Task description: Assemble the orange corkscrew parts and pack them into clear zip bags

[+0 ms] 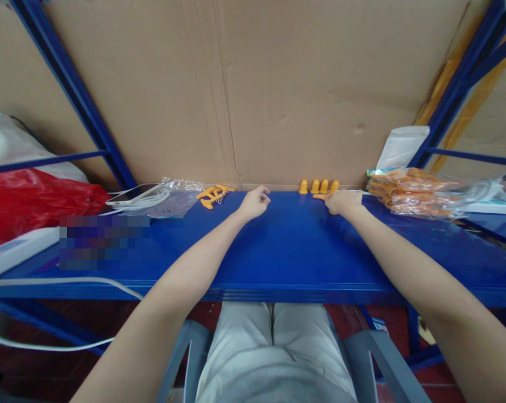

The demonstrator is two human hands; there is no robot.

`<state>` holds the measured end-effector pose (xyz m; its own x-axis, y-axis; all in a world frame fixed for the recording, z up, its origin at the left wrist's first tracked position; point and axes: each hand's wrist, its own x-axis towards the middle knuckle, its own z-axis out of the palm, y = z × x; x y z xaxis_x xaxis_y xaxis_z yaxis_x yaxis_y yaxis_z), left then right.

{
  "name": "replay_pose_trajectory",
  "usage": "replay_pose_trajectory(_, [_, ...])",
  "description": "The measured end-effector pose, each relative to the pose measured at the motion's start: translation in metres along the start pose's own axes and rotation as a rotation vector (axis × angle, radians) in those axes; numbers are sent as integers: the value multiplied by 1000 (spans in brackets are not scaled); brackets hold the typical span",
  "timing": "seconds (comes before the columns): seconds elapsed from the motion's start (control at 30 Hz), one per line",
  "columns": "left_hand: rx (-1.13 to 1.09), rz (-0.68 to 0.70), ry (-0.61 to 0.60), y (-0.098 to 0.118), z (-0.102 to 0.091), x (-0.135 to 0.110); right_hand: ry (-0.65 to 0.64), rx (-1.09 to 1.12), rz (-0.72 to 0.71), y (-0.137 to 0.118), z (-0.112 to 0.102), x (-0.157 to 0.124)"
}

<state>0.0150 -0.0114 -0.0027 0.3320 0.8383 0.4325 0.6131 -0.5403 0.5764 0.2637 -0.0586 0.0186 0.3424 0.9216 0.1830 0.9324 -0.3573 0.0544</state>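
Probably the likeliest trouble sits at the right, where the person's right hand (343, 201) has its fingers closed around a yellow piece (319, 196) whose ends poke out beside and below it; whether that piece is lifted or rests on the table (286, 240) cannot be told. Just behind it stand four yellow caps (315, 186) in an upright row near the cardboard (278, 101), so a knuckle swung too far back or sideways could tip the nearest, and being rounded, a fallen cap might roll. The hand also hides most of what it holds, so a crooked grip could pass unnoticed. The left hand (255, 202) is half open, fingers loosely curled, with nothing visible in it, near the yellow handles (214, 196) clustered to its left. Those lie against one another with metal spirals among them; picking one up carelessly could drag a neighbour along, or snag the clear plastic bag (173, 204) just beside them.
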Motion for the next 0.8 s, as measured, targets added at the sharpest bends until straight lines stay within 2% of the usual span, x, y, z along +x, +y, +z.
replay_pose_trajectory(0.2, [77,10,-3,0,0,0,57,2,-12,-1,-3,-2])
replay_pose_trajectory(0.3, [196,-25,74,-1,-7,-1,67,-7,-47,-3,-3,-4])
replay_pose_trajectory(0.37, [315,-110,141,-5,-17,-1,62,-12,-65,-4,-3,-6])
replay_pose_trajectory(0.47, [455,-337,208,-14,-34,-2,46,-22,-79,-6,-4,-7])
replay_pose_trajectory(0.63, [481,-677,334,-40,-61,-7,42,-24,-87,-7,-5,-7])
replay_pose_trajectory(0.73, [412,-806,356,-60,-75,-13,48,-19,-90,-6,-4,-6])
replay_pose_trajectory(0.77, [363,-821,344,-67,-79,-14,52,-17,-90,-6,-4,-6])
replay_pose_trajectory(0.8, [291,-767,319,-74,-82,-15,55,-16,-91,-5,-3,-5])
